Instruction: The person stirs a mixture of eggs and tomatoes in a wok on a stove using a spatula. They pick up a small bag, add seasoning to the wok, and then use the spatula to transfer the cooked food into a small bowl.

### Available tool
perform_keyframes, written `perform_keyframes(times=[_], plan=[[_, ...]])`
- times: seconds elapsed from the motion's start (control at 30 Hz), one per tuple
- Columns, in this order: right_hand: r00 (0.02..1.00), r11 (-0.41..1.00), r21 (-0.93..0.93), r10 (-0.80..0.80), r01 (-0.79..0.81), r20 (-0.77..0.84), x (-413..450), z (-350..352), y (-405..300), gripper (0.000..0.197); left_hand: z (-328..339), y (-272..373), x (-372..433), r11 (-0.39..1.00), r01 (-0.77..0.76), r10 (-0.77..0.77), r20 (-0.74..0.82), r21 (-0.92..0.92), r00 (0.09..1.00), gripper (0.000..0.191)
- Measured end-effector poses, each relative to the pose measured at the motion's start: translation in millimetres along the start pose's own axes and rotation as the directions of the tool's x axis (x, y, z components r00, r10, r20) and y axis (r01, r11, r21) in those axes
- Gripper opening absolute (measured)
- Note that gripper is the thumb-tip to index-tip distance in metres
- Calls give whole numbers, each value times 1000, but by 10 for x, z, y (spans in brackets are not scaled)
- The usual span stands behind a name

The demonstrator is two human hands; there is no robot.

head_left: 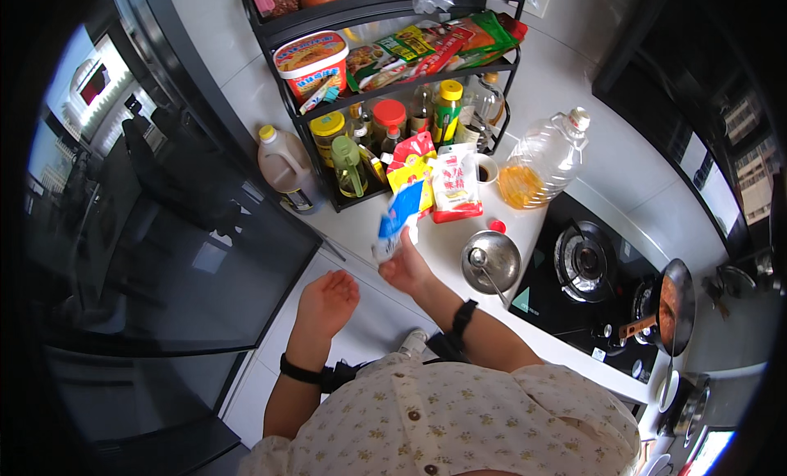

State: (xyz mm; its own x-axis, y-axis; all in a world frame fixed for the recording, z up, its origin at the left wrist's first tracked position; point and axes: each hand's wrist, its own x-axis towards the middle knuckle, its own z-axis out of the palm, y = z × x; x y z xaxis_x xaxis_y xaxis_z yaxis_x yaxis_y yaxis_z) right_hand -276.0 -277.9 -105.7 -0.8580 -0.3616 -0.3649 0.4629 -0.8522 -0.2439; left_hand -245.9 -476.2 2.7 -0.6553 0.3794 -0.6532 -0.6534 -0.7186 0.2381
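A blue and white plastic packet (401, 213) is in my right hand (407, 268), held by its lower end above the front of the counter. My left hand (329, 299) is empty and cupped palm up, a little lower and to the left. Just behind the packet, a yellow and red spouted pouch (411, 162) and a white and red seasoning bag (456, 184) stand upright. To the right of my right hand sits a metal bowl (505, 254) with a metal spoon (489, 275) resting in it. A small red cap (497, 227) lies beside the bowl.
A black rack (289, 98) holds jars, bottles and food packets. A large oil bottle (544, 159) and a small cup (486, 170) stand nearby. On the right, a gas hob (553, 316) carries a wok (679, 310) with food. A beige jug (288, 165) stands left.
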Motion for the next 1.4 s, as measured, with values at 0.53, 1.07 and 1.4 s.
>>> perform_keyframes(times=[0.53,1.07,1.4], plan=[[986,739,-673,106,8,128,-2156,232,-323,47,591,-424,430,804,495,-559,138,328,818,29],[395,390,-642,-907,661,-144,-6713,-744,105,43,2681,-4203,-674,543,378,-806,339,750,486,50],[411,374,-580,-909,723,-74,-7892,-1234,-117,45,3807,-6649,-558,423,113,-693,240,899,679,113]])
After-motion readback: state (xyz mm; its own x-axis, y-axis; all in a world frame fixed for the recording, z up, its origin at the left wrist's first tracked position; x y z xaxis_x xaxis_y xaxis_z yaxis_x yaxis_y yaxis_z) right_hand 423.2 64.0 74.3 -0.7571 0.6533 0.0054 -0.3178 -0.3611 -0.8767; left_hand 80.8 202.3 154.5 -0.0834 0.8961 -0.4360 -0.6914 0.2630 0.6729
